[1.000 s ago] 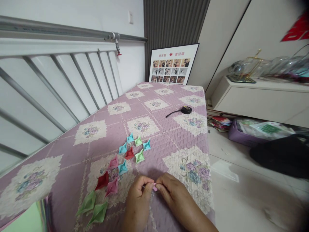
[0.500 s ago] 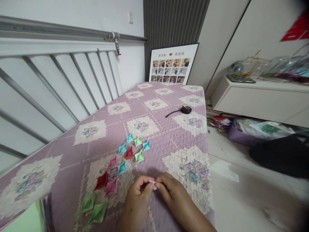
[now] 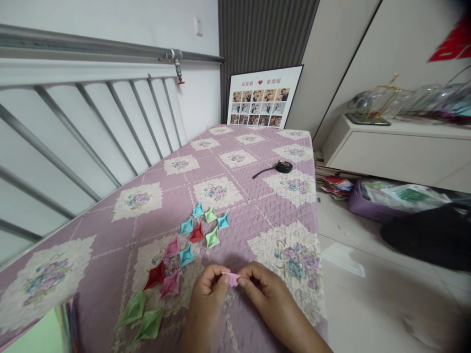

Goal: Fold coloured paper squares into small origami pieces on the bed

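A small pink folded paper [image 3: 233, 279] is pinched between my two hands, low over the quilted floral cloth. My left hand [image 3: 210, 290] grips its left end between thumb and forefinger. At the opposite end, my right hand [image 3: 262, 287] holds it the same way. To the left of my hands lie several folded paper pieces in loose rows: a pink one [image 3: 170, 285], a dark red one [image 3: 155, 275], a blue one [image 3: 186, 255], a red one [image 3: 196, 233] and green ones, among them a light green one [image 3: 148, 325] near the front.
A stack of coloured paper [image 3: 37, 336] lies at the lower left corner. A black tape measure [image 3: 284, 166] rests farther back on the purple cloth [image 3: 253, 206]. The radiator [image 3: 91, 132] borders the left side. A purple bin [image 3: 371, 203] stands on the floor at right.
My hands have drawn slightly apart, the left one moving a little left. More of the pink folded paper shows between my fingers. The other pieces have not moved.
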### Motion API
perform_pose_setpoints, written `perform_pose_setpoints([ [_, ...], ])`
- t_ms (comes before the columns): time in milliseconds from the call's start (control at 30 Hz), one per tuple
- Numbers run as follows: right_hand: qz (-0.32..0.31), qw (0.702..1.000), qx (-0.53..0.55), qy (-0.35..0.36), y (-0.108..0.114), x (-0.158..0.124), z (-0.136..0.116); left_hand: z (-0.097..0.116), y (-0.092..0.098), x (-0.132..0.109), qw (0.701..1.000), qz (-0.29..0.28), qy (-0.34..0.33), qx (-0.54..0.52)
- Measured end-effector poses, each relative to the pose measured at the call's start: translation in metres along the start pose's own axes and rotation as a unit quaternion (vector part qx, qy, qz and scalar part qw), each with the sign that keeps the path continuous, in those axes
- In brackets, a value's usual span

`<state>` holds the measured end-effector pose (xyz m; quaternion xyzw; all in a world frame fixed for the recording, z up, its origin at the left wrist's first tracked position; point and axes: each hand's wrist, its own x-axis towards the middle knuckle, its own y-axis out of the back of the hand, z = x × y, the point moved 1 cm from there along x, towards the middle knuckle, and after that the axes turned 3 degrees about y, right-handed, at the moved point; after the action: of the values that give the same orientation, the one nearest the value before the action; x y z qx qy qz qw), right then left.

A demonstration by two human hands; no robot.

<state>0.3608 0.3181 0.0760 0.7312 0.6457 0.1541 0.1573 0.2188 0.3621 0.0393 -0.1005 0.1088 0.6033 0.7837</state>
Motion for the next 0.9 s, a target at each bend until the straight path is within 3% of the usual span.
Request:
perform_pose_setpoints([
  [167,-0.004,1.000,0.000,-0.003,-0.0016,-0.0007,-0.0001,-0.0006,-0.0011,0.0000,1.000,0.004,0.023,-0.018],
  [667,-0.020,0.999,0.031,-0.002,-0.0033,-0.0029,-0.0036,0.0001,0.0069,0.0007,0.999,-0.030,-0.016,-0.006],
  [900,-0.019,0.998,0.043,-0.034,-0.0023,-0.0025,-0.0032,-0.0001,0.0051,0.0004,0.999,-0.039,0.008,-0.022],
])
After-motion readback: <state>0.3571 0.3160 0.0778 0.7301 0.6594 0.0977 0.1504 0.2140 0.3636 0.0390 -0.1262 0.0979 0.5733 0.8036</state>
